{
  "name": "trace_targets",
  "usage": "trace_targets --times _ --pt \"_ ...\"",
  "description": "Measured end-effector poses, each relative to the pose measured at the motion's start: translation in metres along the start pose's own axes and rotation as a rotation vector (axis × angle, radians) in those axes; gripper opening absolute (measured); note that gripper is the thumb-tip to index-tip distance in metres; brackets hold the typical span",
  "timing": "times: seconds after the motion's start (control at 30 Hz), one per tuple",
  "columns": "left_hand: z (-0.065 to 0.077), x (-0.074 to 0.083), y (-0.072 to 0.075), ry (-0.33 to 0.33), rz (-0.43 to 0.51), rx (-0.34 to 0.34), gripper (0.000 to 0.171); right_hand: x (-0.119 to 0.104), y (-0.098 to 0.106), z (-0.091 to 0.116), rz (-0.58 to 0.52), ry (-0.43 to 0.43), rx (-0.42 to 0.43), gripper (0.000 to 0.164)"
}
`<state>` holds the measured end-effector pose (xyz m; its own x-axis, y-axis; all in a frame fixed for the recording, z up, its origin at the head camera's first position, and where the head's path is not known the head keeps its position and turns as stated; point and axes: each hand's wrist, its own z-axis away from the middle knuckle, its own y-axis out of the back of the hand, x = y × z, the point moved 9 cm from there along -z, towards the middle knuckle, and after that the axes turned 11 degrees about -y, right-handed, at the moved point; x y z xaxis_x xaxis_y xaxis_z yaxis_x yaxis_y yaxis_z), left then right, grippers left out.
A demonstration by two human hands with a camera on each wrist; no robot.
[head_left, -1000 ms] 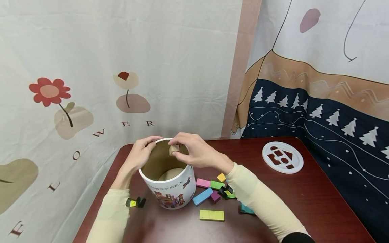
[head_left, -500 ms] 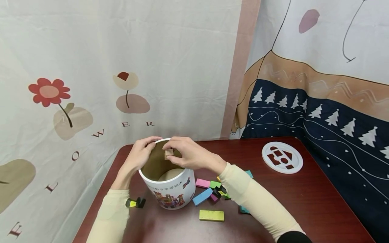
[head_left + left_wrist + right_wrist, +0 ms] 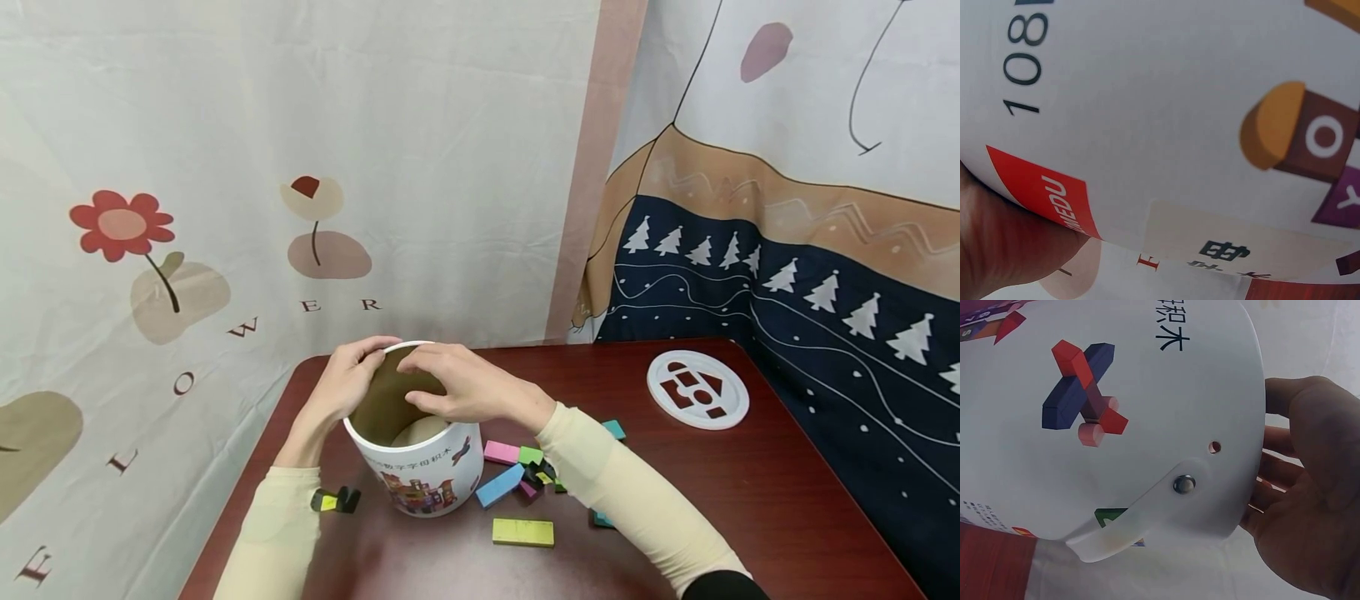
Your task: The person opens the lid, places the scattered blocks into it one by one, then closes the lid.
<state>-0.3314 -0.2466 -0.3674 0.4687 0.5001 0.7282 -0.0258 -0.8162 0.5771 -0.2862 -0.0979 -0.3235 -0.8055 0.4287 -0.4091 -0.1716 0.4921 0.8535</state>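
A white toy-block bucket (image 3: 442,454), printed with a coloured block castle, stands tilted slightly in the head view, its mouth toward me. My left hand (image 3: 347,377) grips the bucket's far left rim, thumb lying along the edge. In the left wrist view, part of that hand (image 3: 1016,240) presses against the printed wall. Over the mouth hovers my right hand (image 3: 468,383), thumb and fingers spread apart with nothing between them. The right wrist view has this hand (image 3: 1316,481) at the rim, fingers reaching behind the wall. A pale round bottom (image 3: 420,430) shows inside.
Right of the bucket lie a pink block (image 3: 501,452), a blue block (image 3: 500,486), a yellow-green block (image 3: 522,532) and other coloured pieces, partly under my right forearm. A white lid (image 3: 733,398) with shaped cutouts lies at the back right of the table (image 3: 757,500).
My right hand carried a small wooden block left over the bucket's mouth and let it go; the block is out of sight and the fingers have spread. My left hand stays put.
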Motion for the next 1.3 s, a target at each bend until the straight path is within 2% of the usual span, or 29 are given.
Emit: trace_targets --times 0.33,0.63,1.0,1.3 --pt "0.0 -0.002 -0.001 0.008 0.004 -0.008 0.036 -0.001 -0.002 0.003 0.026 0.013 0.003 0.049" --pt "-0.001 -0.003 -0.001 -0.001 0.005 -0.005 0.036 0.001 -0.004 0.007 0.068 -0.021 -0.007 0.055" --pt "-0.001 -0.005 -0.002 -0.013 -0.014 -0.005 0.035 0.002 -0.004 0.009 0.115 0.013 0.043 0.062" --pt "-0.002 -0.003 0.001 -0.024 -0.006 0.003 0.035 0.004 0.006 0.016 0.103 -0.001 0.065 0.064"
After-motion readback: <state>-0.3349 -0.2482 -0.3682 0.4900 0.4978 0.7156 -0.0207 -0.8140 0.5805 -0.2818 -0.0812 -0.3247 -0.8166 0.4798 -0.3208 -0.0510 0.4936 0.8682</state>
